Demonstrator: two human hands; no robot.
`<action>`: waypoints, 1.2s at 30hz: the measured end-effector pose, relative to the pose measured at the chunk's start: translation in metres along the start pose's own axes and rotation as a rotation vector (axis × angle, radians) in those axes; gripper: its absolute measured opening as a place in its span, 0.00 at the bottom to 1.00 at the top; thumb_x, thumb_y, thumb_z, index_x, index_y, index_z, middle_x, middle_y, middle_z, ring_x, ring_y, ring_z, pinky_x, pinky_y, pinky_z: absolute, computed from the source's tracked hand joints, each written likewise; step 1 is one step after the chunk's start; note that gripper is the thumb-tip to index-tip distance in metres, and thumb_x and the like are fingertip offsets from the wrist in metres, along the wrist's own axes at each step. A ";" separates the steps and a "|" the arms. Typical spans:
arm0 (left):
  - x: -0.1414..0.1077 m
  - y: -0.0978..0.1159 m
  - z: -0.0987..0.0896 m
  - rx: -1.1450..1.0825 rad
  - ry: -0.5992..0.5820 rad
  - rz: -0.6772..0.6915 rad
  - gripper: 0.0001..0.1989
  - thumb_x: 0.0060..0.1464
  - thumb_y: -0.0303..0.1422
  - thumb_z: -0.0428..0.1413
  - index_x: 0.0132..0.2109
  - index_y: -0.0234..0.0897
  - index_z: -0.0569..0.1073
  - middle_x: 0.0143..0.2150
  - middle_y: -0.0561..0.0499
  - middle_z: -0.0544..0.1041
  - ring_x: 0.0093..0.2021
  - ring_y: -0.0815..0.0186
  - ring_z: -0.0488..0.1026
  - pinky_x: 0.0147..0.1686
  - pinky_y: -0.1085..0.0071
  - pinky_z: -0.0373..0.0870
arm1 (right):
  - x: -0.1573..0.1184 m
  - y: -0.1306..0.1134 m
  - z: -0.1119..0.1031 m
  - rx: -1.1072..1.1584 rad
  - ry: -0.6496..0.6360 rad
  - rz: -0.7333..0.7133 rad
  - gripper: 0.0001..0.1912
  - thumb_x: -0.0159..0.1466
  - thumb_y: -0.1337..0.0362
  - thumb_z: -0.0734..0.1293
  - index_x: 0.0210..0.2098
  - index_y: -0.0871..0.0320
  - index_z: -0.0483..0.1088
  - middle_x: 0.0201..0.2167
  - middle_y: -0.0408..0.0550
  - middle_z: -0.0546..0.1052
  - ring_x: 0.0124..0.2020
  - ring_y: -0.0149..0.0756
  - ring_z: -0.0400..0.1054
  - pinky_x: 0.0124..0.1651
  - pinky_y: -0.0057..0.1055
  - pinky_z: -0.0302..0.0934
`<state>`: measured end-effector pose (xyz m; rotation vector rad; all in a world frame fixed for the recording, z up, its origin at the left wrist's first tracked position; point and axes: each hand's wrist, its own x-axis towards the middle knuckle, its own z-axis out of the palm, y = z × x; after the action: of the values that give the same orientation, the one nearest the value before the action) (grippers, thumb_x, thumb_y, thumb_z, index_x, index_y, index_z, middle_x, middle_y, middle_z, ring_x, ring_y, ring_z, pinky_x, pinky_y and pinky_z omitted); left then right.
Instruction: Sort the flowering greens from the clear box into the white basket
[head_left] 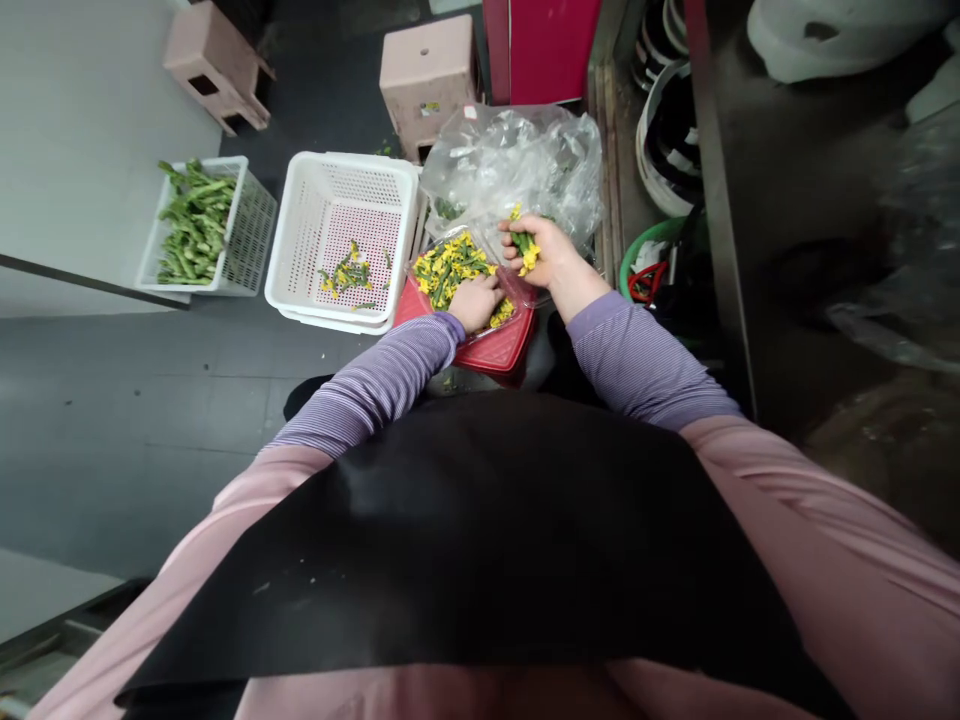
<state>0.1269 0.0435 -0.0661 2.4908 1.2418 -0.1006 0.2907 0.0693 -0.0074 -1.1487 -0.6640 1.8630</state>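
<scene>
A clear plastic tray heaped with small yellow-flowered green vegetables (pixel 450 265) rests on a red lidded box (pixel 499 347). My left hand (pixel 478 303) lies over the near side of the heap, its fingers curled together at the vegetables; what is pinched under the fingertips is partly hidden. To the right and a little above, my right hand (pixel 546 250) grips a small bunch of the same vegetables (pixel 525 250), with blossoms sticking out at both ends. Left of the tray stands a white perforated basket (pixel 279 240) with a few of these vegetables on its bottom.
A crumpled clear plastic bag (pixel 517 150) lies beyond the tray. Farther left, a second white basket (pixel 251 235) holds long green vegetables (pixel 196 225). Two pink stools (pixel 424 75) stand at the back. On the right are a green tub (pixel 634 255) and a metal rack edge (pixel 724 200).
</scene>
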 end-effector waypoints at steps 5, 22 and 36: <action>0.000 -0.007 -0.003 0.016 0.010 0.019 0.16 0.61 0.25 0.52 0.52 0.35 0.79 0.55 0.38 0.76 0.57 0.52 0.72 0.55 0.58 0.65 | 0.007 0.005 -0.002 0.019 0.035 -0.024 0.08 0.62 0.67 0.68 0.32 0.57 0.62 0.23 0.39 0.65 0.23 0.25 0.61 0.22 0.22 0.52; -0.024 -0.019 -0.035 -1.145 0.309 -0.554 0.15 0.64 0.44 0.57 0.40 0.35 0.73 0.30 0.49 0.77 0.28 0.69 0.74 0.35 0.68 0.76 | 0.002 0.031 0.013 -0.226 -0.122 0.055 0.16 0.57 0.68 0.77 0.32 0.57 0.65 0.21 0.39 0.67 0.18 0.23 0.53 0.16 0.21 0.44; -0.016 -0.023 -0.006 -0.483 0.191 -0.717 0.08 0.57 0.35 0.61 0.34 0.33 0.78 0.32 0.45 0.81 0.33 0.62 0.77 0.36 0.69 0.72 | 0.012 0.021 0.001 -0.104 0.007 0.024 0.12 0.62 0.64 0.74 0.33 0.57 0.64 0.23 0.40 0.65 0.18 0.23 0.51 0.19 0.23 0.45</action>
<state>0.0984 0.0459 -0.0631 1.5953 1.9167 0.2371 0.2785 0.0685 -0.0288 -1.2344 -0.7532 1.8621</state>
